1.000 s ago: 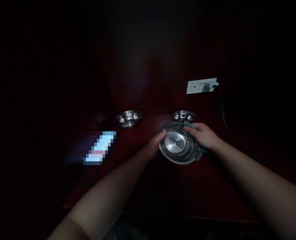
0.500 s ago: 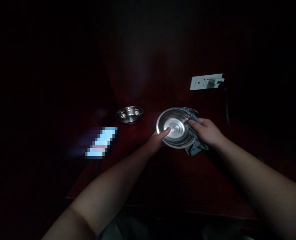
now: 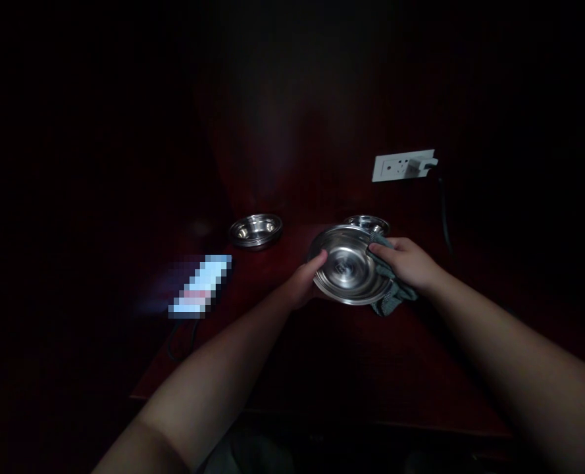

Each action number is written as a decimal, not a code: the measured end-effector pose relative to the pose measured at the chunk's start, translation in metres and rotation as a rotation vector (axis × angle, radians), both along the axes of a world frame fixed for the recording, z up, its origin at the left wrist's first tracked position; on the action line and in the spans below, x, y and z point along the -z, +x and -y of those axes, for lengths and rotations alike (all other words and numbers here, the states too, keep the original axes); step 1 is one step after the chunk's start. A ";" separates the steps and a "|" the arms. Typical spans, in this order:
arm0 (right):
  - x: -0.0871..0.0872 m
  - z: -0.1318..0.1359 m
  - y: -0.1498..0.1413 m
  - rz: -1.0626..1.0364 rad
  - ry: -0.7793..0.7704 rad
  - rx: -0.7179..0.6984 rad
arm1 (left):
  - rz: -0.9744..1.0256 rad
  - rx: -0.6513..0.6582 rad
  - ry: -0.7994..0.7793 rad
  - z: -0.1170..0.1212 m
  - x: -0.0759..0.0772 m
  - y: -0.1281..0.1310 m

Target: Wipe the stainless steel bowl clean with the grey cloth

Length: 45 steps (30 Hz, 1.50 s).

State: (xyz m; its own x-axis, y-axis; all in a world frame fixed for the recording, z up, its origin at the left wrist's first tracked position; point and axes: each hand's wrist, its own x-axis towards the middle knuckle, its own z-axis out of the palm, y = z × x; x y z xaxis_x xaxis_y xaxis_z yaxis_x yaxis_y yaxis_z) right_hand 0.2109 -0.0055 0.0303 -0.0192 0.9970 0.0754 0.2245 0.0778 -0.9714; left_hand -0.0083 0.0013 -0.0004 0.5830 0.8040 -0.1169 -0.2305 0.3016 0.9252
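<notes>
- Round silver metal bowl (image 3: 346, 268): I see it between the two hands, tilted with its inside towards my camera, apparently lifted over the dark red tabletop (image 3: 331, 375).
- My left hand (image 3: 306, 280) is clamped on the bowl's left side, thumb over the rim; my right hand (image 3: 406, 262) pinches a grey-green textured cloth (image 3: 395, 301) against the right rim.
- I judge the work on this bowl to be under way rather than finished, since cloth and both hands are on it.
- Farther back on the left sits a stack of shiny silver bowls (image 3: 256, 232); behind the held bowl is another shiny silver bowl (image 3: 370, 222). Neither is being touched, and I cannot tell which are done and which are left.
- Hidden from me: the held bowl's underside, most fingers, and the lower part of the rear bowl.
- Deep shadow swallows the table's far edges, and the bright slab-shaped screen (image 3: 201, 288) on the left is pixelated, its contents unreadable.
</notes>
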 end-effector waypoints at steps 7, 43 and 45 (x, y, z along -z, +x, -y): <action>-0.009 0.007 -0.003 -0.126 -0.083 -0.069 | 0.016 0.124 0.006 -0.002 0.005 -0.005; 0.000 -0.007 -0.003 -0.024 0.176 0.150 | -0.648 -0.268 1.158 0.036 -0.023 0.010; -0.003 -0.005 -0.004 -0.039 0.220 0.121 | -0.608 -0.293 1.087 0.038 -0.022 0.014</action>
